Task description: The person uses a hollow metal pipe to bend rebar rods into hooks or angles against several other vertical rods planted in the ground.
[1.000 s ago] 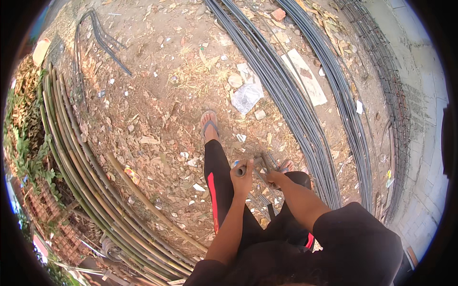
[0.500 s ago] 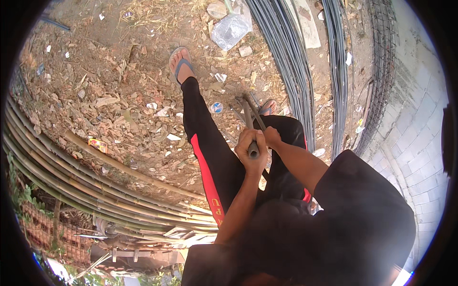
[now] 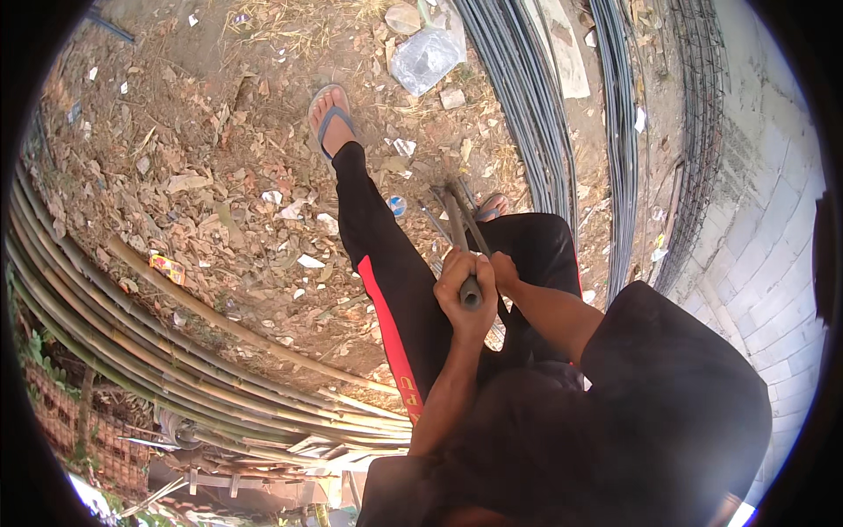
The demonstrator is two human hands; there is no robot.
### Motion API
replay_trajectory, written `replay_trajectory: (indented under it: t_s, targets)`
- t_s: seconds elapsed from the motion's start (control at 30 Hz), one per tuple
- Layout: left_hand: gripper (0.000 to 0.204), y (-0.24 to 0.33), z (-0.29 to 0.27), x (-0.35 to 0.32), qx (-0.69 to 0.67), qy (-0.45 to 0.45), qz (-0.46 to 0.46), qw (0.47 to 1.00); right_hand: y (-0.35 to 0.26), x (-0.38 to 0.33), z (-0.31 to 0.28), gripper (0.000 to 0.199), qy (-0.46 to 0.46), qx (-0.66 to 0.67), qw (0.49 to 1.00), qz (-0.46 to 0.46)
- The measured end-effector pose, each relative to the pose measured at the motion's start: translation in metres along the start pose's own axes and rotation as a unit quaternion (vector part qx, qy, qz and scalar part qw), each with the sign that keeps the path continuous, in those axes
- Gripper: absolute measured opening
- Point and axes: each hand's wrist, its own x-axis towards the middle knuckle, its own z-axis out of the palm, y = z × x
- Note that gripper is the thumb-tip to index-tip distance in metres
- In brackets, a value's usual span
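leaf-strewn ground [image 3: 202, 228]; left hand [image 3: 451, 286] clenched around hollow pipe [image 3: 455, 220], right hand [image 3: 504, 270] around dark bar [image 3: 477, 230].

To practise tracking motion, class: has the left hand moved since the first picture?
Yes: the left hand has drawn back toward the body, away from the clear plastic.

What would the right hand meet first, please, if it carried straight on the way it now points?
Probably the left hand, closed round the grey pipe, just left of the right hand; depth is unclear, so it might pass beneath.
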Motion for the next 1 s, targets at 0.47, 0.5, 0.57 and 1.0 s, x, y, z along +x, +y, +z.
replay_trajectory:
  t_s: [0.47,0.5,0.57,1.0]
  targets:
    - [0.017,-0.002,-0.009,-0.011,-0.008,-0.033,0.013,0.999,0.057,0.003,0.034,0.033,-0.018,0.022,0.999,-0.027]
    - [0.016,-0.003,-0.010,-0.012,0.000,-0.032,0.013,0.999,0.057,0.003,0.036,0.032,-0.008,0.011,0.999,-0.050]
    - [0.017,-0.005,-0.012,-0.015,0.009,-0.027,0.015,0.999,0.060,-0.001,0.041,0.030,-0.006,-0.034,0.998,-0.052]
    - [0.024,-0.026,0.026,-0.050,0.029,-0.011,0.111,0.993,0.111,0.033,0.062,0.034,-0.013,-0.017,0.997,-0.070]
